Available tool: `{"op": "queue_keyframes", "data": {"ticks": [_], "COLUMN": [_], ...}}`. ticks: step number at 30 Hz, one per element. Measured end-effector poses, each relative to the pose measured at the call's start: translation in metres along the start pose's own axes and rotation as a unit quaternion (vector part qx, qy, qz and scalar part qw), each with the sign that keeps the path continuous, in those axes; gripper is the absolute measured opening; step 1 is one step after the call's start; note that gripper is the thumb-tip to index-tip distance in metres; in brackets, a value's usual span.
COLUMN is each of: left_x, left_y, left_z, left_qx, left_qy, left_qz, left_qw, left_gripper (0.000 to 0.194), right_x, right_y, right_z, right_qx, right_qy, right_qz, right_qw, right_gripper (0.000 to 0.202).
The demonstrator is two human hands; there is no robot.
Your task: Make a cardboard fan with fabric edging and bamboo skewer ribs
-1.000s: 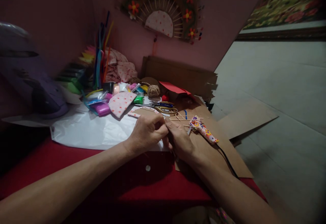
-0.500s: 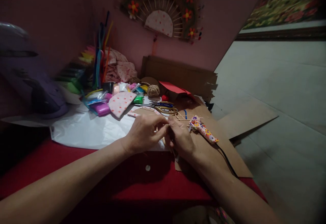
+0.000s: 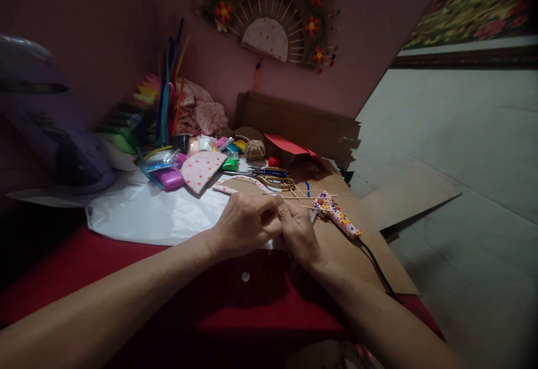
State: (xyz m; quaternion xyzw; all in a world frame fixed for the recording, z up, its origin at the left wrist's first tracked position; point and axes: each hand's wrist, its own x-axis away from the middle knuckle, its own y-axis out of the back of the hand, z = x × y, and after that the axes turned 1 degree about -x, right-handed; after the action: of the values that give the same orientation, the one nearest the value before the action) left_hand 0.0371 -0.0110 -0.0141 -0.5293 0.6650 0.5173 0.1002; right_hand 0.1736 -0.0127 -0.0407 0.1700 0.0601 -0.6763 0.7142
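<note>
My left hand (image 3: 250, 223) and my right hand (image 3: 300, 232) meet over the front of the table, their fingertips pinched together. Whatever they hold between them is too small and hidden to name. Just beyond lie thin wooden sticks (image 3: 313, 196) and a pair of gold-handled scissors (image 3: 275, 181). A curved cardboard piece with a dotted edge (image 3: 239, 183) is behind my left hand. To the right of my right hand rests a flower-patterned glue gun (image 3: 338, 218) with a black cord.
A dotted fabric half-circle (image 3: 202, 170), clay packets (image 3: 170, 178) and a twine ball (image 3: 254, 149) lie at the back. Brown cardboard (image 3: 361, 262) covers the right side. A purple container (image 3: 71, 139) stands left. A white disc (image 3: 246, 276) sits on the red cloth (image 3: 168, 285).
My left hand's fingers have curled in closer against my right hand, and the sticks below the hands no longer show. The view has shifted slightly.
</note>
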Motion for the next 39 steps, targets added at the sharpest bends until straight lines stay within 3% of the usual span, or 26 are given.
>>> {"op": "queue_keyframes", "data": {"ticks": [3, 6, 10, 13, 16, 22, 26, 29, 39], "left_x": [-0.002, -0.007, -0.011, -0.012, -0.011, -0.008, -0.006, -0.006, -0.005], "left_y": [0.001, 0.004, 0.007, 0.007, 0.005, 0.0, -0.003, -0.003, -0.001], "left_z": [-0.004, 0.001, 0.011, 0.013, 0.012, 0.017, 0.021, 0.022, 0.02], "left_qx": [0.107, 0.233, 0.375, 0.39, 0.386, 0.407, 0.488, 0.53, 0.561], "left_qy": [0.014, 0.112, 0.22, 0.244, 0.239, 0.255, 0.298, 0.316, 0.341], "left_qz": [0.017, 0.002, 0.028, 0.021, 0.015, 0.037, 0.091, 0.1, 0.116], "left_qw": [0.994, 0.966, 0.9, 0.888, 0.891, 0.877, 0.815, 0.781, 0.745], "left_gripper": [0.011, 0.014, 0.021, 0.026, 0.03, 0.031, 0.033, 0.033, 0.029], "right_x": [-0.003, -0.004, -0.001, 0.001, 0.003, 0.003, 0.002, 0.001, 0.004], "right_y": [0.001, 0.002, 0.001, 0.0, -0.001, 0.0, -0.001, -0.001, 0.0], "right_z": [0.003, 0.006, 0.007, 0.008, 0.011, 0.014, 0.011, 0.011, 0.017], "right_qx": [-0.074, -0.145, -0.167, -0.162, -0.125, -0.119, -0.157, -0.167, -0.106], "right_qy": [-0.056, -0.11, -0.039, 0.05, 0.088, 0.045, 0.023, 0.02, 0.064], "right_qz": [-0.013, 0.026, -0.001, -0.042, -0.056, -0.037, -0.035, -0.059, -0.07], "right_qw": [0.996, 0.983, 0.985, 0.985, 0.987, 0.991, 0.987, 0.984, 0.99], "right_gripper": [0.046, 0.047, 0.037, 0.02, 0.017, 0.022, 0.023, 0.024, 0.014]}}
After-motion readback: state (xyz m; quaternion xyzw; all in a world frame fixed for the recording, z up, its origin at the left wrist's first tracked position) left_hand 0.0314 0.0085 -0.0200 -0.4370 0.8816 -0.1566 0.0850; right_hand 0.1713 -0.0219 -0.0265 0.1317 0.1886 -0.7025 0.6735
